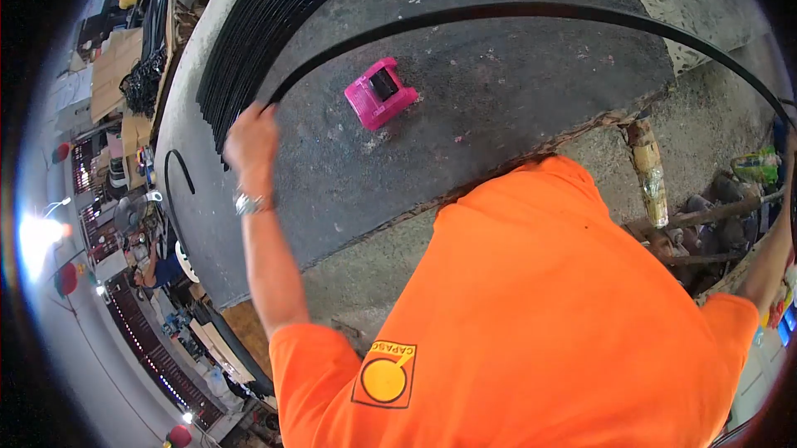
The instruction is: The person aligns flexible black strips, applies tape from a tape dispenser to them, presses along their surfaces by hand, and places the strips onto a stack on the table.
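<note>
My left hand (251,145), with a metal watch on the wrist, is closed around one end of a long, thin black strip (498,9). The strip bows in a wide arc over the dark work surface (515,99) toward the right edge of the view. At that edge my right arm (776,249) reaches up; the hand is mostly cut off near the strip's far part, and its fingers do not show. Close beside my left hand lies a thick stack of similar black strips (257,33). A bright pink object with a black block in it (380,93) rests on the surface.
A short curved black piece (178,172) lies at the surface's left side. Below its broken front edge, a taped post (649,174) stands at the right near wooden sticks and clutter. Another person (162,269) is in the background at left, among shelves and piled materials.
</note>
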Motion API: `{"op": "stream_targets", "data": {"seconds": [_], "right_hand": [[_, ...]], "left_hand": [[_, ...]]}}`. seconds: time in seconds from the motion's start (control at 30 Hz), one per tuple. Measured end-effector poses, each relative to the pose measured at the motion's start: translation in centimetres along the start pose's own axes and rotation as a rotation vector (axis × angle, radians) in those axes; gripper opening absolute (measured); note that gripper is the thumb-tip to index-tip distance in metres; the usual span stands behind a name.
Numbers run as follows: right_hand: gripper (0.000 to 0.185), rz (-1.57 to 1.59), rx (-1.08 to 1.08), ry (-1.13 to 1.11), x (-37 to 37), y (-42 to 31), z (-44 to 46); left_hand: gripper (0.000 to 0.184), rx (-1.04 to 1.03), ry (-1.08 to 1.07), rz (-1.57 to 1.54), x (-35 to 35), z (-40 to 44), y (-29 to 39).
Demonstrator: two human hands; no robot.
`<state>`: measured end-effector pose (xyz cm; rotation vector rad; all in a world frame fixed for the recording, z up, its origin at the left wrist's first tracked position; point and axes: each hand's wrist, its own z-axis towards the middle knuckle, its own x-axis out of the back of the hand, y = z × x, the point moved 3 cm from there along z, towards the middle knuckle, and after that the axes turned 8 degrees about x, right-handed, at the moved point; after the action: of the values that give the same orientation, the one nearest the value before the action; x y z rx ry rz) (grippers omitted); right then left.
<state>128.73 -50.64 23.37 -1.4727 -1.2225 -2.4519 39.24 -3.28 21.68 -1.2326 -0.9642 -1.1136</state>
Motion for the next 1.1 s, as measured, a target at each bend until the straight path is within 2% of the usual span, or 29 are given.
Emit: {"op": "stream_targets", "data": {"seconds": [0.07, 0.1, 0.13, 0.17, 0.2, 0.23, 0.27, 0.3, 0.33, 0.4, 0.43, 0.57, 0.83, 1.1], "right_hand": [[0.032, 0.184, 0.303, 0.118, -0.7, -9.8, -0.7], [0.033, 0.309, 0.403, 0.149, 2.0, -15.7, -2.7], [0.031, 0.501, 0.457, 0.165, 7.5, -22.2, -5.3], [0.029, 0.693, 0.513, 0.172, 13.1, -28.7, -7.9], [0.027, 0.729, 0.612, 0.154, 18.3, -34.2, -10.3], [0.019, 0.91, 0.731, 0.329, 22.2, -39.2, -12.7], [0.012, 0.788, 0.781, 0.264, 28.5, -43.3, -15.6], [0.009, 0.933, 0.84, 0.363, 31.4, -47.4, -18.0], [0.009, 1.035, 0.934, 0.396, 34.8, -50.7, -20.4], [0.006, 1.243, 1.051, 0.454, 41.3, -55.9, -25.3], [0.008, 1.229, 1.13, 0.406, 44.1, -58.1, -27.4], [0.006, 1.355, 1.288, 0.327, 50.2, -63.9, -33.9], [0.012, 1.338, 1.357, 0.326, 50.2, -67.1, -36.7], [0.011, 1.276, 1.25, 0.357, 46.9, -65.5, -34.4]], "left_hand": [[0.033, 0.193, -0.044, 0.195, -0.1, 0.7, -10.1], [0.035, 0.263, -0.064, 0.334, -1.3, 1.3, -17.7], [0.035, 0.228, -0.053, 0.485, -1.2, 1.0, -24.3], [0.033, -0.086, -0.007, 0.822, -1.8, 0.3, -32.7], [0.03, 0.346, -0.096, 0.677, 2.0, -1.7, -34.5], [0.027, 0.209, -0.056, 0.835, 2.0, -4.0, -44.5], [0.025, 0.076, 0.007, 0.998, 2.0, -6.3, -54.1], [0.025, 0.26, 0.009, 0.631, 6.7, -8.9, -57.0], [0.026, 0.386, 0.015, 0.524, 8.8, -11.6, -59.5], [0.027, 0.621, -0.024, 0.551, 9.6, -16.9, -62.9], [0.027, 0.698, -0.039, 0.568, 9.5, -19.4, -63.9], [0.029, 0.875, -0.12, 0.589, 6.7, -25.2, -65.6], [0.033, 0.95, -0.198, 0.579, 3.4, -29.1, -67.8], [0.037, 0.945, -0.23, 0.574, 2.4, -29.6, -68.1]]}}
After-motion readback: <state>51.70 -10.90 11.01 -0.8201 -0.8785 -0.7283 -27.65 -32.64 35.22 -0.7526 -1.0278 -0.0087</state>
